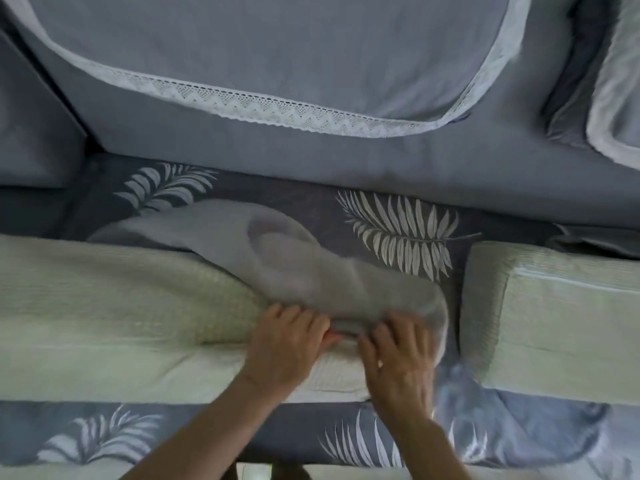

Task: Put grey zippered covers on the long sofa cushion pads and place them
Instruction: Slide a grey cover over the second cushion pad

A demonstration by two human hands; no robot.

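Two pale green cushion pads lie on the sofa seat (284, 190), which wears a dark leaf-print sheet. The long pad (104, 306) runs from the left edge of the seat toward its middle, along the front edge. The second pad (554, 323) sits at the right edge, with a gap of bare sheet between the two.

There is one grey cover (311, 271). It is drawn over the right end of the long pad, and its loose remainder trails back and left across the seat toward the backrest. It is blurred.

Two bare hands work at the cover's open hem, side by side, over the long pad's right end. The left grip (287, 344) is clamped on the hem, fingers curled over it. The right grip (398, 362), also blurred, has bent fingers closed onto the same hem, just beside the left.

Behind the seat, one grey back cushion (311, 168) carries a grey throw with white lace trim (277, 46). A second lace-edged piece (620, 98) shows at the far right corner. An armrest (31, 133) bounds the left edge. The second pad stands just beyond the covered end.
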